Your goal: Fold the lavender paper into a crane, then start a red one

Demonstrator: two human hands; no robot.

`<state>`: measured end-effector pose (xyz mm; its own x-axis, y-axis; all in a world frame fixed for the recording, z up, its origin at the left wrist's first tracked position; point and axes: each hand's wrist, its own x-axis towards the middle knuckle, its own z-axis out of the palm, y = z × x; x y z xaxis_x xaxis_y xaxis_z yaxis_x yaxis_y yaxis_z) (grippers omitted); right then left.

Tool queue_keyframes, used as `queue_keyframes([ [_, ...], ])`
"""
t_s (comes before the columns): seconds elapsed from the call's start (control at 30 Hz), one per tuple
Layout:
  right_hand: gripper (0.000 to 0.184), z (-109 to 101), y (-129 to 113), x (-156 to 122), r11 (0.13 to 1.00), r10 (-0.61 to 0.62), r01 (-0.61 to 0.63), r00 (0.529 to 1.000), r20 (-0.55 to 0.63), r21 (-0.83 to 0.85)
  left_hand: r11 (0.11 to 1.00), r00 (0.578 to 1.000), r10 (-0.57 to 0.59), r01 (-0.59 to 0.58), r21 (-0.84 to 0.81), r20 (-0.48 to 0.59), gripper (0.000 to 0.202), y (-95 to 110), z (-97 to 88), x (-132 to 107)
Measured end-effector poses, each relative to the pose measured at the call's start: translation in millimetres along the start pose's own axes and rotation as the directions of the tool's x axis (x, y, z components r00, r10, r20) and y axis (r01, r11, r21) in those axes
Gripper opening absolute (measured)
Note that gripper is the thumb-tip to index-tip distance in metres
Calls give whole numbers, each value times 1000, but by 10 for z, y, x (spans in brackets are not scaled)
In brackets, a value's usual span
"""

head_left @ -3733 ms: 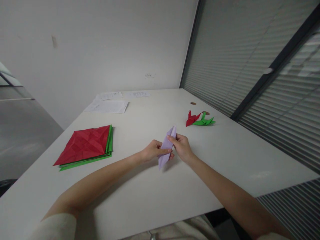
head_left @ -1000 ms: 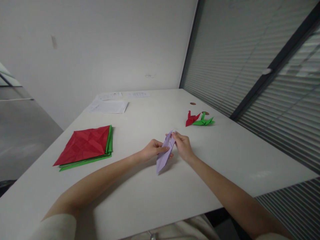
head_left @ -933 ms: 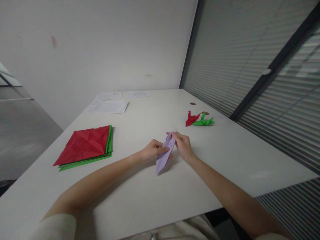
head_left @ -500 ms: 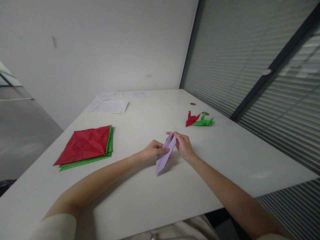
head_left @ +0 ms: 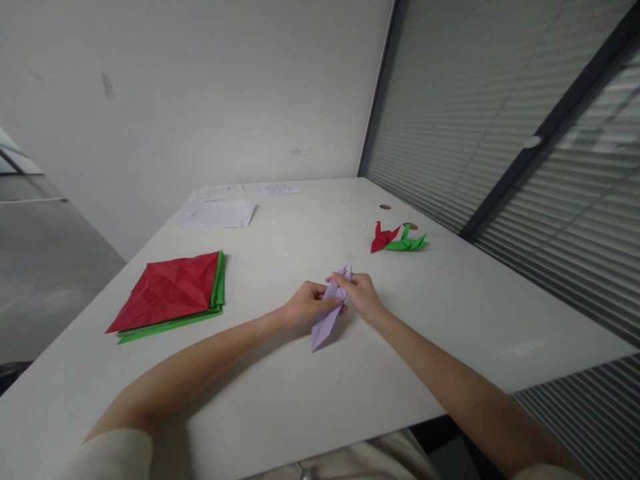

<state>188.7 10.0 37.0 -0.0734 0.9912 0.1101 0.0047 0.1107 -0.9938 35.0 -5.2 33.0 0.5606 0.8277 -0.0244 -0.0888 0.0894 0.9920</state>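
A narrow folded lilac paper (head_left: 326, 319) lies slanted on the white table (head_left: 300, 387), its pointed lower end toward me. My left hand (head_left: 306, 303) pinches its middle from the left, thumb on top. My right hand (head_left: 361, 296) grips its upper part from the right, fingers curled over the top edge. Both hands rest low on the table surface.
A stack of red and green paper squares (head_left: 170, 293) lies at the left. A folded red figure (head_left: 383, 237) and a green one (head_left: 410, 243) sit at the right near the window blinds. White printed sheets (head_left: 215, 212) lie at the far end.
The lilac paper's upper tip has come down lower and my right hand's fingers have folded over it. The paper's lower point has shifted slightly toward me. My left hand has barely moved.
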Motion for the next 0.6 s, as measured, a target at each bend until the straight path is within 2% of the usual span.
queue_keyframes([
  [0.17, 43, -13, -41, 1, 1000, -7, 6, 1000, 13, 17, 995, 995, -76, 80, -64, 69, 47, 21, -30, -16],
  [0.33, 38, -100, -13, 65, 997, -73, 73, 997, -2, -13, 988, 970, -151, 151, 17, 192, 42, 46, -65, -48],
  [0.47, 39, -138, -5, 114, 996, -67, 69, 997, -36, 63, 984, 980, -147, 159, -81, 138, 44, 19, -47, -41],
  [0.6, 43, -115, 6, 121, 980, 11, -22, 999, 53, 197, 972, 992, -121, 123, -201, 24, 51, -10, -48, 0],
])
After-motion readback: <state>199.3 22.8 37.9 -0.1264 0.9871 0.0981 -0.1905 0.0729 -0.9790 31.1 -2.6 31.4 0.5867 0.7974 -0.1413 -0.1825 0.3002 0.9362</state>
